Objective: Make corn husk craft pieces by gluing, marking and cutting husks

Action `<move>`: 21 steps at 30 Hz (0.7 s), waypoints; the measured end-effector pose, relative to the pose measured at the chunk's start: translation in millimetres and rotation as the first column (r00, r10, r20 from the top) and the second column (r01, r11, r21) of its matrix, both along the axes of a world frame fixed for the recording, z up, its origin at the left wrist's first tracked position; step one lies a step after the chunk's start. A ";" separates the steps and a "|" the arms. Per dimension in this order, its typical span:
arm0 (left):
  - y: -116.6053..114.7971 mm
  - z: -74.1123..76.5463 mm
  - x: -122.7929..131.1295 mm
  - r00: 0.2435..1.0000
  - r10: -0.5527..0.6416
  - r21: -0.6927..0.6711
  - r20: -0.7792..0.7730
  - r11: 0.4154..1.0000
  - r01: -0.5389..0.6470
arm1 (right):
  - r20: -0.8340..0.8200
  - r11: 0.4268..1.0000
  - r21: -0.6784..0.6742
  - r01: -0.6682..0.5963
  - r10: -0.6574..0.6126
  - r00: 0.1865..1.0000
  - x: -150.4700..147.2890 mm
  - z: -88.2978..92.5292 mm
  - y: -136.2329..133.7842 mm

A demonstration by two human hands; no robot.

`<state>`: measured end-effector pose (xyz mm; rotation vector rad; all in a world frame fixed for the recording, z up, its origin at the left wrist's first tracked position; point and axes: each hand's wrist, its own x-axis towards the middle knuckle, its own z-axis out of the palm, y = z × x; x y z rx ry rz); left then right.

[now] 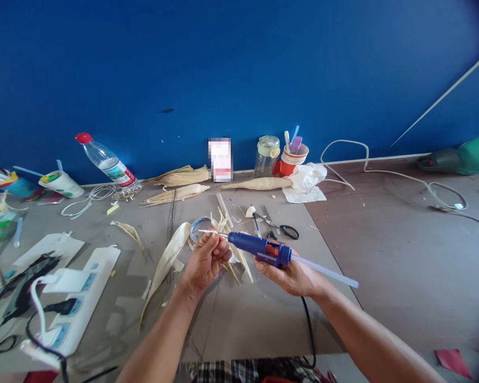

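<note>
My right hand (293, 274) grips a blue hot glue gun (259, 248) with a clear glue stick (327, 271) poking out its back; its black cord (309, 332) runs down toward me. The nozzle points left at a thin pale strip (209, 232) pinched in the closed fingers of my left hand (205, 258). Dried corn husk pieces (233, 255) lie on the table just under and between both hands. A long husk leaf (163, 263) lies left of my left hand.
Black-handled scissors (277, 227) lie behind the hands. A white power strip (77, 298) with plugs is at left. Along the blue wall stand a water bottle (106, 162), glass jar (266, 155), red paper cup (292, 158), more husks (181, 176) and a white cable (383, 170).
</note>
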<state>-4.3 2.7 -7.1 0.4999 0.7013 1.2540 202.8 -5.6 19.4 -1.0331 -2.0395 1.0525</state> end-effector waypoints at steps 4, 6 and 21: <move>0.1 -1.9 -0.6 1.000 -0.010 0.017 0.014 1.000 0.010 | 0.026 0.999 0.034 -0.012 0.011 1.000 -1.2 3.6 0.7; 0.0 -2.7 -1.1 1.000 -0.010 0.021 0.017 1.000 0.009 | 0.030 0.999 0.032 -0.017 0.016 0.999 -1.7 4.7 0.5; 0.8 -3.4 -0.9 1.000 -0.003 0.004 0.019 1.000 0.003 | 0.031 0.993 0.116 0.006 -0.010 0.999 -1.2 -2.7 -0.8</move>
